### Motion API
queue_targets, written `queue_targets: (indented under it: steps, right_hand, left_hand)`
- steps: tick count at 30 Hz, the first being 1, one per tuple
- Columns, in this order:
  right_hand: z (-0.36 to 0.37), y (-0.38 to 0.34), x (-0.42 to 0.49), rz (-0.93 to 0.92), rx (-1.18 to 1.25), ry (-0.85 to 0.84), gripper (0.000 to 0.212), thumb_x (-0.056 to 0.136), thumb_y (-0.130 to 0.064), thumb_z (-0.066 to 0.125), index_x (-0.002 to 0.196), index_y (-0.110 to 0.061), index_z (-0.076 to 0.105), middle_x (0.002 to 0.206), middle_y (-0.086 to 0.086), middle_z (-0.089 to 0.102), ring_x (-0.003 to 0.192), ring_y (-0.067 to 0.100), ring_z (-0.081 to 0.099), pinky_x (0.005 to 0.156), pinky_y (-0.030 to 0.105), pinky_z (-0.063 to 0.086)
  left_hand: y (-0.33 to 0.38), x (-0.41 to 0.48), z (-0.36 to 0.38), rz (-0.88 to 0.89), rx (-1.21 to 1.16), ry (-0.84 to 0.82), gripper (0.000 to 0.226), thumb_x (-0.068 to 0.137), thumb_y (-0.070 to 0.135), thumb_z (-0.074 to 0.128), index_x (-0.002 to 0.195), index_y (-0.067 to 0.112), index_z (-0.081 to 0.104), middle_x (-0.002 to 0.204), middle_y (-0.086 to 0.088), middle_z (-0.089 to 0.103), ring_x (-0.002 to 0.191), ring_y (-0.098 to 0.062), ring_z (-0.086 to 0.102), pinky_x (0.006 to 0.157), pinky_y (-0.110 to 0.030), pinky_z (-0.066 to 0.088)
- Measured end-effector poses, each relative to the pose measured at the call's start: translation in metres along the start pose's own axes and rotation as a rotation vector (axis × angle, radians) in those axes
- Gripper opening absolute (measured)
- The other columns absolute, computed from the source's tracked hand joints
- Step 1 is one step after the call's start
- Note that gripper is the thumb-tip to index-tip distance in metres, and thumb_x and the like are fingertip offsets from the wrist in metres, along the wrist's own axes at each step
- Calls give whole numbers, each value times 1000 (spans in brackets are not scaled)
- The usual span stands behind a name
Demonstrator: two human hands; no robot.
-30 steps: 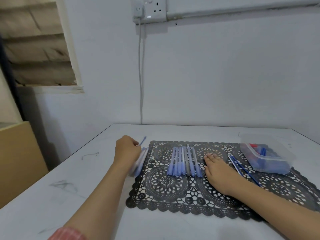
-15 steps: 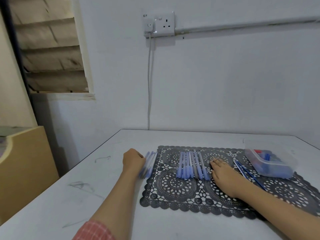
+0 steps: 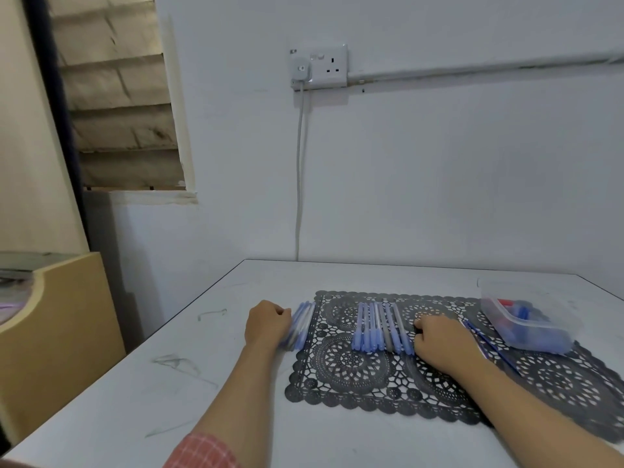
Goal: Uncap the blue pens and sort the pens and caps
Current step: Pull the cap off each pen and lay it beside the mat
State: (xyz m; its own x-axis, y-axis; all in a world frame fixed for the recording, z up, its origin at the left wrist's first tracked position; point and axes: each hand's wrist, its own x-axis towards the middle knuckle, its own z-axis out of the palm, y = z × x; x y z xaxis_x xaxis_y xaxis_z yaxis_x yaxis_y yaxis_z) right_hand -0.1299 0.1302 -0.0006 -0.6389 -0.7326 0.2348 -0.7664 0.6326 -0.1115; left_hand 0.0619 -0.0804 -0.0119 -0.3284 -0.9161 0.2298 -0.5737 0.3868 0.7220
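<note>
Several blue pens are laid side by side as a row of pens (image 3: pixel 380 329) on the middle of a black lace mat (image 3: pixel 354 376), their thicker blue ends turned toward the near edge. One greyer barrel is seen among them. The mat is spread on a white table (image 3: pixel 169 383).

A bundle of pens (image 3: pixel 302 324) is found at the far left corner of the mat, partly off its edge and blurred. It is held against the left hand (image 3: pixel 268 324), whose fingers are curled into a fist around the bundle's near end. The forearm is stretched over the bare table, and a red checked sleeve (image 3: pixel 202 452) is seen at the near edge of the view.

The right hand (image 3: pixel 439 342) is rested on the mat just to the right of the row, knuckles up and fingers bent down toward the lace. Whether anything is pinched beneath them cannot be told.

To the right of that hand, thin blue sticks (image 3: pixel 486 344) are laid slantwise on the mat. Further right, a clear plastic box (image 3: pixel 526 327) is set at the mat's far right corner, with blue and red pieces inside that are too blurred to be named.

On the far wall a socket (image 3: pixel 329 67) is mounted, with a white cable (image 3: pixel 299 180) hung down behind the table. A wooden board (image 3: pixel 67 315) is stood at the left.
</note>
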Motion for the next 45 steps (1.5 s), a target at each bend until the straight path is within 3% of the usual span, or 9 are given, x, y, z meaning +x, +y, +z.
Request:
queue_targets:
  steps: [8,12,20,24,27,31,33,38,45]
  right_hand:
    - [7,12,0,-86,325,200,35,93,-19,44,125,-19,58,109,5,67,94,18,61,75,25,43]
    - [8,4,0,-198,329,152,33,96,-26,42,124,-25,59,110,-2,63,96,11,55,85,28,45]
    - [11,3,1,-215,249,107,28,92,-27,45,85,-14,68,84,-4,57,78,9,51,70,25,43]
    - [7,3,0,-174,253,103,22,87,-16,50,95,-17,70,92,-5,55,80,9,50,71,21,38]
    - [3,1,3,-101,228,76,26,86,-10,49,99,-15,72,99,0,67,81,11,56,75,20,45]
    - [2,3,5,-25,219,81,28,86,-7,50,103,-14,72,102,4,71,91,17,64,85,25,49]
    - [1,4,3,-1,286,145,31,88,-8,51,113,-17,67,102,4,69,90,17,63,80,26,48]
    - [-6,3,-3,-105,567,319,65,82,-2,55,141,-25,37,85,-2,56,71,13,54,66,30,49]
    - [-19,-16,-14,-206,836,417,107,84,5,55,137,-55,-16,98,7,56,69,13,57,64,38,55]
  left_hand:
    - [-11,10,4,-34,-29,58,26,84,25,55,58,22,52,58,0,53,54,-18,45,52,-24,36]
    - [-13,14,3,24,-47,25,19,86,19,49,68,25,47,70,4,47,66,-16,39,60,-25,33]
    - [-15,14,7,69,83,-115,19,92,27,43,73,27,46,67,13,39,79,-16,42,72,-26,33]
    - [-9,8,4,73,84,-119,24,91,21,45,72,32,54,85,6,58,83,-18,47,75,-24,32]
    - [-5,5,3,70,87,-101,26,92,21,46,105,23,69,122,0,62,105,-23,56,80,-23,34]
    - [-5,7,2,55,96,-116,27,92,22,46,109,23,68,124,-1,60,108,-23,55,88,-26,38]
    - [-5,7,1,51,92,-122,25,91,21,47,96,28,70,111,-3,64,98,-22,56,86,-28,41]
    - [0,7,2,59,-32,-3,32,90,16,46,115,22,65,123,-4,61,98,-22,60,91,-34,46]
    - [48,-15,15,488,-6,116,29,92,25,46,117,27,62,119,8,59,117,-10,45,98,-28,35]
